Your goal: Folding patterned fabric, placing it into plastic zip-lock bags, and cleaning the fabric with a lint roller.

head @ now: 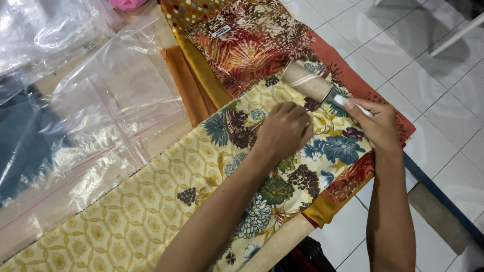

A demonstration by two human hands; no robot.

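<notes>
My right hand [379, 126] grips the white handle of a lint roller [307, 81], whose tan roll lies against a yellow floral cloth [151, 201]. My left hand [283, 132] rests with its fingers curled on that cloth, just left of the roller, pressing the fabric down. The yellow cloth, printed with blue, green and maroon flowers, stretches from the lower left to the table's right edge.
Folded cloths lie beyond: a red-brown leaf print [252, 45], a plain orange one [184, 85] and a rust one [353, 65]. Clear plastic zip bags [101, 100] cover the table's left side. White floor tiles [433, 75] lie to the right.
</notes>
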